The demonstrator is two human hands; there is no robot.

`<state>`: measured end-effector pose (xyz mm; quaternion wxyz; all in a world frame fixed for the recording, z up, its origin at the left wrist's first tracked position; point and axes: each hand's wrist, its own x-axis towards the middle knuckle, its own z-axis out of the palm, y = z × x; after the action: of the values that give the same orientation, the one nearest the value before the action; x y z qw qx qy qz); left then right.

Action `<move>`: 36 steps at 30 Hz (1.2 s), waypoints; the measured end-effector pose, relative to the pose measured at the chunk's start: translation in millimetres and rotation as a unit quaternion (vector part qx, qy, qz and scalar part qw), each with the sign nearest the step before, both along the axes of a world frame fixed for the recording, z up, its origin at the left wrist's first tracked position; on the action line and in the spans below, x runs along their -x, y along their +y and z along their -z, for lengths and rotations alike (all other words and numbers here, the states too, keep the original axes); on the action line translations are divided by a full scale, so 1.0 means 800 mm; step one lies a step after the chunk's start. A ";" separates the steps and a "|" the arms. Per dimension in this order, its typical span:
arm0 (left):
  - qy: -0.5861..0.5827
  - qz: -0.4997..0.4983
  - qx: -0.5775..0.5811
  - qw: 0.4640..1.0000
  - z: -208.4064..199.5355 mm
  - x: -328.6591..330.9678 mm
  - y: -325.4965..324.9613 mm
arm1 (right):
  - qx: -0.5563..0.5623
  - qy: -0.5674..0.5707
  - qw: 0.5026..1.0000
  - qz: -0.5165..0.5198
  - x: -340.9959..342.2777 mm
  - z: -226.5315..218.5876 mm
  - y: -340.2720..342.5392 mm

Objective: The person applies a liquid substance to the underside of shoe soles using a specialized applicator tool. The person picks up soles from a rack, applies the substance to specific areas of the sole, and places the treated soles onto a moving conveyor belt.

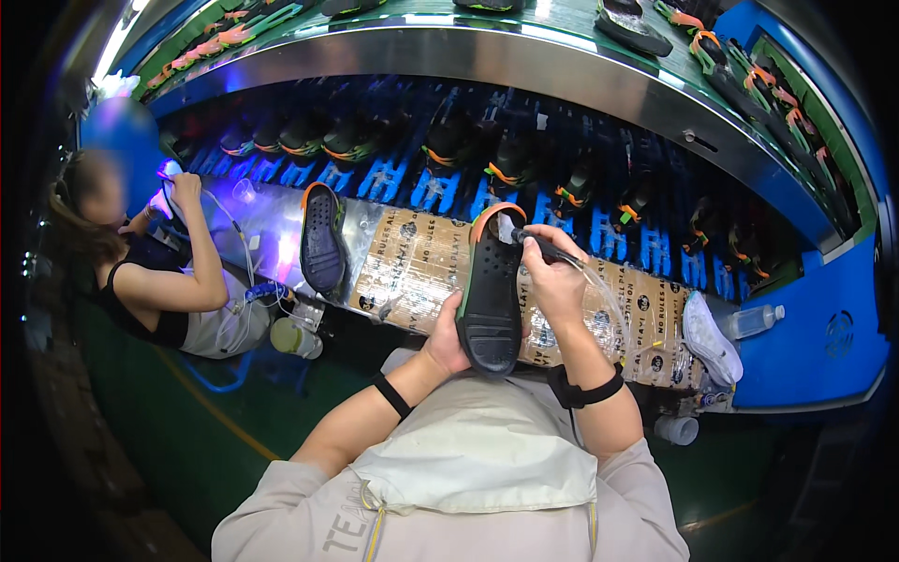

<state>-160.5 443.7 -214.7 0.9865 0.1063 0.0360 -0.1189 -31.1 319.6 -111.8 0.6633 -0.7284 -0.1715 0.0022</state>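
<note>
The black moulded sole with orange-and-green rim (491, 304) is gripped by the left hand (449, 339) over brown taped cardboard (412, 272). The sole's far end is apparently being brushed with the black-handled, white-tipped tool (519, 235) pinched by the right hand (559, 281); steady support is called for next.

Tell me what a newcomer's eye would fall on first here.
Likely the dark shoe sole, held at the centre by the left hand, while the right hand holds a white-tipped tool at its orange-rimmed end. Behind it, blue supports bear a row of dark shoe parts. At the far left, a violet light glows near a co-worker.
</note>
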 end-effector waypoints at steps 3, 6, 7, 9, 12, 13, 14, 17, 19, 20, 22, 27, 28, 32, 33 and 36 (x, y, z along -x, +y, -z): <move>0.013 -0.045 -0.041 0.998 -0.006 -0.001 -0.005 | 0.045 -0.165 0.985 -0.003 0.015 0.005 0.006; -0.029 -0.074 0.007 0.997 0.000 -0.012 0.002 | 0.134 -0.239 0.956 -0.106 0.042 -0.012 -0.007; -0.031 -0.088 -0.006 0.996 0.010 -0.016 0.005 | 0.171 -0.254 0.940 -0.150 0.047 -0.020 -0.014; -0.026 -0.107 -0.037 0.993 0.011 -0.019 0.007 | 0.287 -0.208 0.894 -0.273 0.058 -0.044 -0.029; -0.033 -0.081 -0.013 0.996 0.011 -0.014 0.008 | 0.335 -0.148 0.860 -0.355 0.056 -0.084 -0.043; -0.032 -0.075 0.005 0.997 0.007 -0.014 0.005 | 0.338 -0.120 0.855 -0.374 0.053 -0.093 -0.042; -0.037 -0.078 0.027 0.996 -0.003 -0.014 0.001 | 0.261 -0.108 0.906 -0.316 0.051 -0.098 -0.041; -0.083 -0.038 0.029 0.995 -0.032 -0.011 0.000 | 0.102 -0.171 0.976 -0.093 0.034 -0.082 -0.022; -0.080 -0.027 0.032 0.996 -0.041 -0.007 -0.003 | 0.080 -0.212 0.974 -0.024 0.024 -0.074 -0.008; -0.066 -0.034 0.007 0.997 -0.046 -0.005 -0.007 | 0.082 -0.266 0.960 -0.021 0.021 -0.062 -0.001; 0.014 -0.076 -0.094 0.993 -0.042 -0.005 -0.010 | 0.086 -0.359 0.928 -0.043 0.023 -0.051 0.005; -0.060 -0.080 0.014 0.995 -0.047 -0.010 0.001 | 0.025 -0.292 0.941 -0.169 0.017 -0.042 -0.007; -0.063 -0.077 0.003 0.995 -0.055 -0.007 0.000 | 0.005 -0.271 0.950 -0.152 0.016 -0.042 -0.008; -0.059 -0.069 0.048 0.995 -0.041 -0.011 0.000 | 0.099 -0.392 0.909 -0.103 0.022 -0.045 -0.006; -0.071 -0.063 0.086 0.992 -0.035 -0.011 0.002 | 0.118 -0.422 0.885 -0.156 0.026 -0.048 -0.008; -0.037 -0.095 -0.008 0.995 -0.042 -0.011 0.007 | 0.037 -0.307 0.925 -0.219 0.028 -0.048 -0.011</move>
<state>-152.1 449.0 -181.4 0.9931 0.1146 0.0108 -0.0200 -53.6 310.9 -73.3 0.5335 -0.6616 -0.5222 -0.0700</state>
